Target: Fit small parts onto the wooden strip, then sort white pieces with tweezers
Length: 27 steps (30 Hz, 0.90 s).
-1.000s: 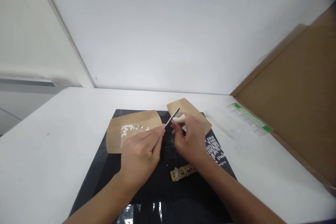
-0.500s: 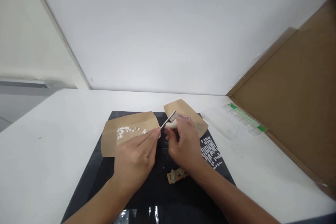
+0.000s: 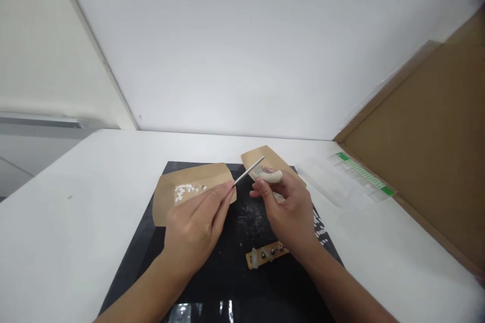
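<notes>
**Handwork over a mat, viewed from the head**

A pale wall (image 3: 235, 50) fills the far side, above a white table (image 3: 49, 247). A brown cardboard panel (image 3: 428, 136) leans along the right. On the table, near the middle, lies a black mat (image 3: 220, 282), its near edge showing bright reflections. Two brown sheets lie at the mat's far side: the left sheet (image 3: 162, 207) rests on the mat, and the right sheet (image 3: 257, 154) extends past its far edge. To the right of the mat is a clear plastic package (image 3: 322, 181) with a green-and-white label (image 3: 366, 174).

The left hand (image 3: 200, 222) has its fingertips pressed together, pinching the near end of a thin stick (image 3: 248, 172), which slants far and rightward over the mat. The right hand (image 3: 293, 212) is half curled, thumb close to the fingers; a pale, curved piece (image 3: 271, 176) lies at its fingertips, just right of the stick. Whether this piece is gripped or worn cannot be told.

Nearer than the right hand is a wooden strip (image 3: 259, 261) bearing small metal balls (image 3: 273, 251). Smallest are the white bits, scattered on the left sheet (image 3: 180, 192) and grouped on the mat beside the right wrist (image 3: 320, 232).
</notes>
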Each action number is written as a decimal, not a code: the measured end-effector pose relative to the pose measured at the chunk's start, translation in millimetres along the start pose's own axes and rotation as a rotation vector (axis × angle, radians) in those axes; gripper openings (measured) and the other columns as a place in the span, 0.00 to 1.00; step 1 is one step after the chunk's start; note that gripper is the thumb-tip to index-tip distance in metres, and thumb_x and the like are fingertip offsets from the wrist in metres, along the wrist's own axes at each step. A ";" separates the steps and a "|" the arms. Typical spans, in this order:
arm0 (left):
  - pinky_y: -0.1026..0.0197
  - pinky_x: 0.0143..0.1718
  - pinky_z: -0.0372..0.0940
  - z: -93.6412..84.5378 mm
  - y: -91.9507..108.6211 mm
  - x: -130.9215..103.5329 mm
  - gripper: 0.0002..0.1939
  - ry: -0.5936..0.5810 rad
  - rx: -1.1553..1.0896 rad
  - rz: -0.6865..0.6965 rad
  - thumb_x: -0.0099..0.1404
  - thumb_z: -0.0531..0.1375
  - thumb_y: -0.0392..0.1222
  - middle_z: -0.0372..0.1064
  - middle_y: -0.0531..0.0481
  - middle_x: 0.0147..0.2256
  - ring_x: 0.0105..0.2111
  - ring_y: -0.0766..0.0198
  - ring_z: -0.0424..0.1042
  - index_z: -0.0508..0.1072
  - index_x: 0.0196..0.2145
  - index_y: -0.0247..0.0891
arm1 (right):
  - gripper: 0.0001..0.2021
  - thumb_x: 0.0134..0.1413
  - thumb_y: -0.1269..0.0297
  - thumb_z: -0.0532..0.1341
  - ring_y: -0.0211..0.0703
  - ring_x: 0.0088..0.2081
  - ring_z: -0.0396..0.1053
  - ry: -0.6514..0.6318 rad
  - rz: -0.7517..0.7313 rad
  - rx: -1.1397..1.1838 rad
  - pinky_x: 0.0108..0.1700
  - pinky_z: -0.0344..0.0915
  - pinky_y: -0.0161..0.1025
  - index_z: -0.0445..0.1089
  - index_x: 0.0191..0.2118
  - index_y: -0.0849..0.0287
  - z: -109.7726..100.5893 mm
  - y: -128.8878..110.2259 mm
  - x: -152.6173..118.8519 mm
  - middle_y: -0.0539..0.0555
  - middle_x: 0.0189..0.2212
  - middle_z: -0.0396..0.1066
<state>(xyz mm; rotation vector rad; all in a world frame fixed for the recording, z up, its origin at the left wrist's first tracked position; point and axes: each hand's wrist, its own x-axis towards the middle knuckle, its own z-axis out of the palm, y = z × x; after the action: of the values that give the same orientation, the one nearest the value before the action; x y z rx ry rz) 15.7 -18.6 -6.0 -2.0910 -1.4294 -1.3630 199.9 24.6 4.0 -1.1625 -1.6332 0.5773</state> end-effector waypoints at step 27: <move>0.56 0.35 0.63 1.9 -36.4 5.5 0.10 -0.366 0.387 -0.119 0.75 0.57 0.44 0.77 0.46 0.40 0.34 0.55 0.76 0.80 0.44 0.46 | 0.09 0.59 0.58 0.71 0.46 0.30 0.77 -0.020 -0.307 -0.224 0.37 0.69 0.46 0.74 0.31 0.52 -18.9 15.9 -3.3 0.47 0.26 0.79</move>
<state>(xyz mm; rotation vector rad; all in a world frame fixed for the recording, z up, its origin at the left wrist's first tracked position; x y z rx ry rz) -13.2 3.3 -12.4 -2.0835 -1.8132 -0.6777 223.8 25.4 -3.2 -1.0373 -1.8848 0.2142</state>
